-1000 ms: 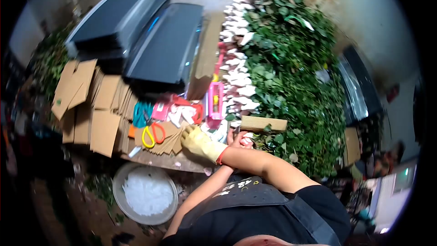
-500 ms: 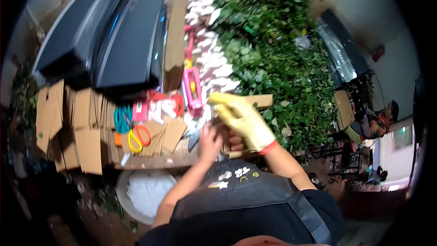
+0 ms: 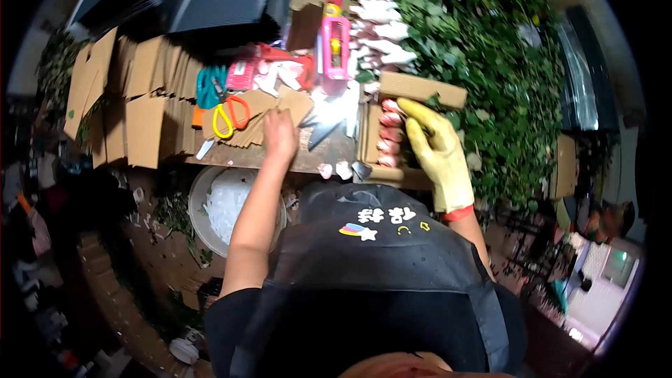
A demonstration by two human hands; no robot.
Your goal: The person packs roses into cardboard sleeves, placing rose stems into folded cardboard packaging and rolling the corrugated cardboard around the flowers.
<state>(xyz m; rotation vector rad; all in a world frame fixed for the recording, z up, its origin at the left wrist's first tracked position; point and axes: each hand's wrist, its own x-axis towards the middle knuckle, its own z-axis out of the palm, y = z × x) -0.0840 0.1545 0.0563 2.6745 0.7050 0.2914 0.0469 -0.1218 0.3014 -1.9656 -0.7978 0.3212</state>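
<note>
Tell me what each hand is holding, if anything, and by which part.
The left hand is at the near edge of a cardboard piece; whether its grip is closed cannot be told. The gloved right hand, open beside pink blooms, holds nothing visible.

From my distant post I count one left hand (image 3: 281, 136), one right hand (image 3: 437, 140), one pair of scissors (image 3: 227, 100), one basin (image 3: 197, 213); the flower heads (image 3: 390, 133) (they press closely) I cannot count exactly.
</note>
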